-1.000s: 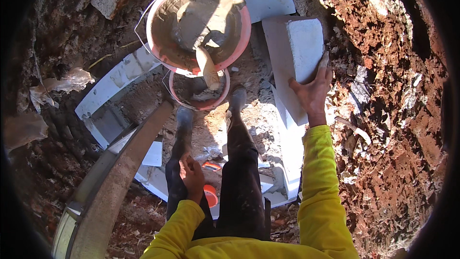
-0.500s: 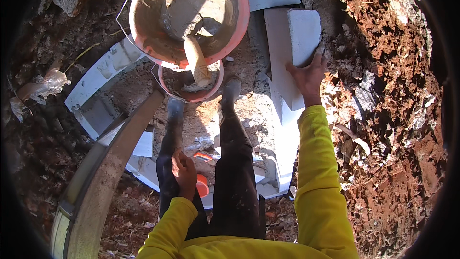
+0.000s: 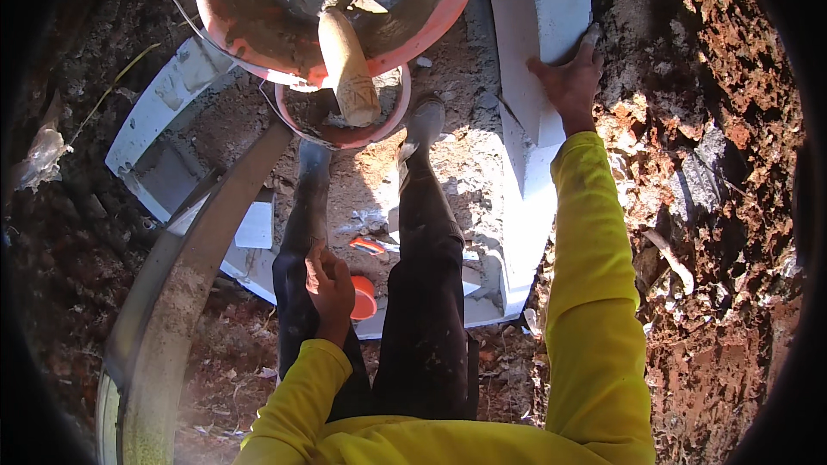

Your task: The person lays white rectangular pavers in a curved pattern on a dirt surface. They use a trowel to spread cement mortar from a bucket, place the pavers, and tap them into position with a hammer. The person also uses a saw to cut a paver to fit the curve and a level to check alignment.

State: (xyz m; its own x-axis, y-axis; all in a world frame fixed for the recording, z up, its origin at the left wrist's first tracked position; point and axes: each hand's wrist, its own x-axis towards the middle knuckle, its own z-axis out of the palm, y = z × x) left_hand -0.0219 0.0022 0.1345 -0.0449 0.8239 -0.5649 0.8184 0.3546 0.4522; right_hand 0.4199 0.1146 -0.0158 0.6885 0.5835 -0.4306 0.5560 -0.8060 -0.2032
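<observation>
My right hand (image 3: pixel 570 83) grips the upper right edge of a white block (image 3: pixel 562 7), thumb on its shaded face and fingers over the far side. The block rests on other white pieces along the right. My left hand (image 3: pixel 330 290) lies on my left leg with fingers curled; what they hold, if anything, is hidden. Beyond my feet, a large pink-red bucket (image 3: pixel 418 21) of grey mortar, with a wooden handle (image 3: pixel 349 69) over its rim, sits above a smaller bucket (image 3: pixel 398 108).
Curved white segments (image 3: pixel 146 103) form a ring around my boots. A long dusty board (image 3: pixel 189 284) leans at the left. An orange round object (image 3: pixel 363 296) and a small orange tool (image 3: pixel 366 245) lie between the segments. Rough soil walls (image 3: pixel 724 181) surround everything.
The view has shifted, so the buckets, block and legs sit higher in the picture. My right hand stays on the block and my left hand on my leg.
</observation>
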